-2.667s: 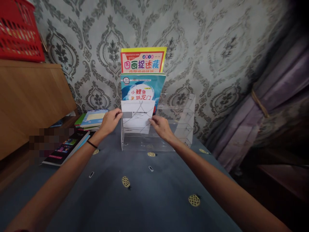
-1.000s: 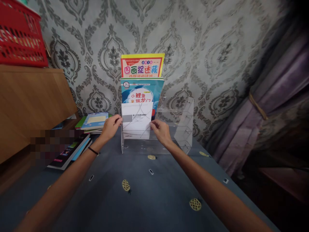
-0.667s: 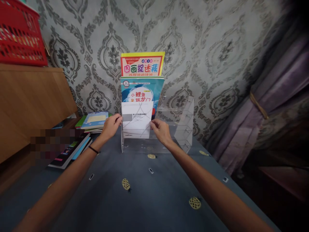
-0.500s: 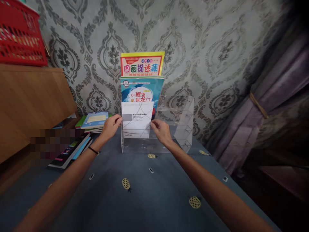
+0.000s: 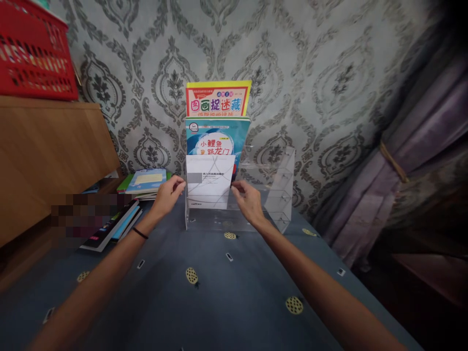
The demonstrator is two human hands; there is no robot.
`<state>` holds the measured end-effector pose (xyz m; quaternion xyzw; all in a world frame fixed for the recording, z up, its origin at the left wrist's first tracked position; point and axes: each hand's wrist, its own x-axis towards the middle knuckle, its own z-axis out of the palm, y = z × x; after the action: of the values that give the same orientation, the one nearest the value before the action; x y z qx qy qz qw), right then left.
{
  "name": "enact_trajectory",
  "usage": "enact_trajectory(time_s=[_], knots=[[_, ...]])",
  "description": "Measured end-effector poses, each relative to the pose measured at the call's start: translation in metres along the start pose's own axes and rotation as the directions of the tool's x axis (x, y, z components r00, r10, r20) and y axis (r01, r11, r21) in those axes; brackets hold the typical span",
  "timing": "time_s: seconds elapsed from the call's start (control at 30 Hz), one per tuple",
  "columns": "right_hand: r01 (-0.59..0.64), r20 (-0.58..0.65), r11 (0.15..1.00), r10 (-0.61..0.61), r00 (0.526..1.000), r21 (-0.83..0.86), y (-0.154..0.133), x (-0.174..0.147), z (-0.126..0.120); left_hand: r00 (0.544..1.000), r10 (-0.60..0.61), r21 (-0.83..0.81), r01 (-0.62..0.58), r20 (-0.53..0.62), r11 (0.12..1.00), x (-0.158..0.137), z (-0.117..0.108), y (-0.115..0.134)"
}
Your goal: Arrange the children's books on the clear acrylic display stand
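Note:
A clear acrylic rack stands on the cloth-covered table by the wall. In its front left slot sits a white booklet with grey curved lines and a grey block. Behind it rise a blue picture book and a yellow-and-red book. My left hand, a dark band on its wrist, is at the booklet's left edge, fingers loosely bent and slightly apart. At the right edge my right hand has thumb and forefinger parted. Whether the fingertips still touch the booklet is hard to see.
To the left lie a stack of books and a pile with a black book. A wooden cabinet carries a red plastic basket. A tied purple curtain hangs at the right.
Both hands have loosened at the booklet's edges, their fingers opening a little. The booklet stays in the rack's front slot. The whole view has shifted slightly.

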<state>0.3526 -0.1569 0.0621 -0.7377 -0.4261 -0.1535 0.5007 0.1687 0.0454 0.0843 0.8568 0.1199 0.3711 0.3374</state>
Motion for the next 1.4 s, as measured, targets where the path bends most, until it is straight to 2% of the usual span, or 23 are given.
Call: enact_trajectory(time_s=[0.07,0.13,0.23,0.37,0.43,0.53,0.57,0.63,0.73,0.9,1.2,1.4], knots=[[-0.001,-0.026,1.0,0.002,1.0,0.012,0.0,-0.005,-0.001,1.0,0.002,0.051,-0.002,-0.011,0.999,-0.012,-0.002,-0.006],[-0.001,-0.08,1.0,0.003,0.997,0.032,0.001,-0.015,-0.003,0.999,0.021,0.195,-0.015,-0.027,0.981,-0.03,-0.007,-0.016],[0.025,-0.168,0.998,-0.014,0.986,0.061,0.002,-0.034,-0.004,0.999,0.012,0.433,0.011,-0.052,0.901,-0.063,-0.024,-0.033],[0.043,-0.079,0.995,-0.036,0.996,0.092,0.001,-0.062,0.002,0.989,-0.065,0.596,0.133,-0.133,0.792,-0.101,-0.057,-0.049],[0.063,0.002,0.994,-0.063,0.998,0.093,-0.002,-0.076,0.01,0.979,-0.119,0.739,0.202,-0.164,0.643,-0.114,-0.074,-0.055],[0.072,0.137,0.992,-0.086,0.987,0.103,-0.009,-0.097,0.027,0.947,-0.24,0.899,0.286,-0.213,0.332,-0.13,-0.093,-0.063],[0.07,0.172,0.991,-0.088,0.981,0.11,-0.011,-0.104,0.032,0.929,-0.286,0.912,0.314,-0.237,0.264,-0.135,-0.097,-0.066],[0.076,0.239,0.989,-0.104,0.965,0.125,-0.014,-0.116,0.041,0.884,-0.373,0.911,0.368,-0.28,0.188,-0.143,-0.103,-0.071],[0.095,0.33,0.985,-0.139,0.934,0.146,-0.015,-0.127,0.048,0.843,-0.453,0.897,0.404,-0.29,0.178,-0.15,-0.108,-0.074],[0.077,0.384,0.988,-0.124,0.915,0.135,-0.013,-0.13,0.047,0.825,-0.516,0.9,0.382,-0.23,0.209,-0.153,-0.117,-0.073],[0.136,0.421,0.981,-0.183,0.889,0.141,-0.013,-0.131,0.047,0.836,-0.544,0.915,0.269,-0.068,0.3,-0.162,-0.145,-0.077],[0.135,0.433,0.983,-0.178,0.883,0.128,-0.012,-0.131,0.048,0.826,-0.562,0.893,0.287,-0.048,0.346,-0.165,-0.16,-0.069]])
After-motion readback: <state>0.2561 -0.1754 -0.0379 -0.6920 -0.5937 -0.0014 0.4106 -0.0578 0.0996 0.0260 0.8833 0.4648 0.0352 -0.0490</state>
